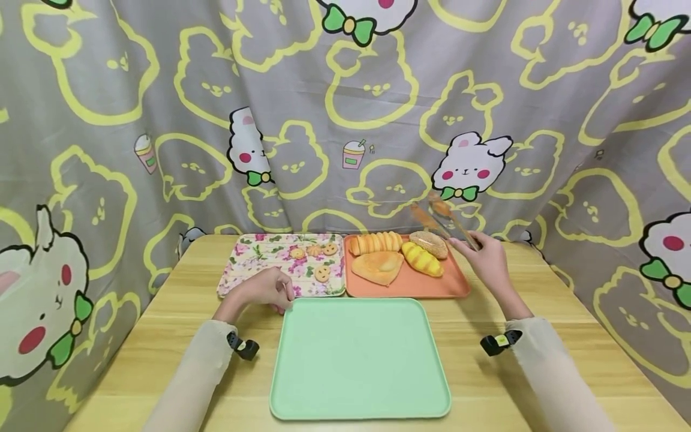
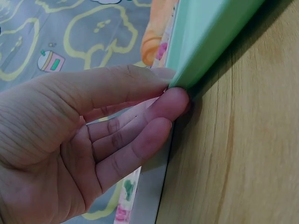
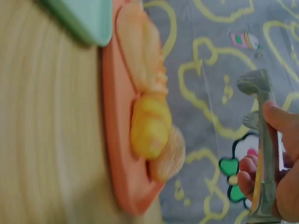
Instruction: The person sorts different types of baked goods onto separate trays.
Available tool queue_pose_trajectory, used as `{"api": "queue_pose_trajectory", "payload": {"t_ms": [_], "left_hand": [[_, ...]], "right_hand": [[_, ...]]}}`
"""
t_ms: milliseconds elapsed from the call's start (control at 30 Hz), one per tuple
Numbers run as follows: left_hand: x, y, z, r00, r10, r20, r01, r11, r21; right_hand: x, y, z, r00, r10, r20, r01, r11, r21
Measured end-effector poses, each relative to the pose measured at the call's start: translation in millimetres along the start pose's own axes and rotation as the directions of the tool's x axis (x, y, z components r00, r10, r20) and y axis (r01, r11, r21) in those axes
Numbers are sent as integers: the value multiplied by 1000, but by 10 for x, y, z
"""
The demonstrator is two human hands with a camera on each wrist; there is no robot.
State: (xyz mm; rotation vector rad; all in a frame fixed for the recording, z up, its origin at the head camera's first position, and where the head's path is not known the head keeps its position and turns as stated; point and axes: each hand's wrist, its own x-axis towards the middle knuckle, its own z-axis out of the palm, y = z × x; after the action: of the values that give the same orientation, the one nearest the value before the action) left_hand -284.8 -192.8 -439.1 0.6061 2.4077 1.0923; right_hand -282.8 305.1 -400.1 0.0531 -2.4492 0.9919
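Note:
My left hand (image 1: 266, 288) pinches the far left corner of the green tray (image 1: 358, 360) between thumb and fingers, as the left wrist view shows close up. In my right hand (image 1: 488, 261) is a pair of tongs (image 3: 266, 154), raised above the back right of the orange tray (image 1: 407, 289). Nothing is seen between the tips of the tongs, which are blurred in the head view. On the orange tray lie a ridged loaf (image 1: 376, 242), a flat triangular bread (image 1: 377, 267), a yellow striped bun (image 1: 423, 259) and a brown seeded bun (image 1: 429, 244).
A floral tray (image 1: 254, 264) stands left of the orange one, with several cookies (image 1: 322, 273) on it. Both touch or nearly touch the green tray's far edge. A patterned curtain (image 1: 302, 120) hangs behind the wooden table (image 1: 502, 384).

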Motion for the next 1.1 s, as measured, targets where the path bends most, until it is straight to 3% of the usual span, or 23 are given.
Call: {"api": "queue_pose_trajectory", "payload": {"t_ms": [267, 533, 833, 1100], "left_hand": [[23, -52, -8, 1000, 12, 8, -12, 1000, 5], [17, -65, -19, 999, 32, 34, -32, 999, -9], [4, -78, -25, 998, 39, 40, -39, 999, -4], [12, -77, -21, 998, 46, 40, -45, 999, -14]], "right_hand": [[-6, 357, -153, 997, 57, -43, -61, 992, -107], [-21, 646, -250, 991, 122, 51, -104, 957, -271], [-39, 869, -164, 986, 158, 52, -122, 898, -423], [-69, 949, -104, 985, 162, 56, -122, 890, -440]]}}
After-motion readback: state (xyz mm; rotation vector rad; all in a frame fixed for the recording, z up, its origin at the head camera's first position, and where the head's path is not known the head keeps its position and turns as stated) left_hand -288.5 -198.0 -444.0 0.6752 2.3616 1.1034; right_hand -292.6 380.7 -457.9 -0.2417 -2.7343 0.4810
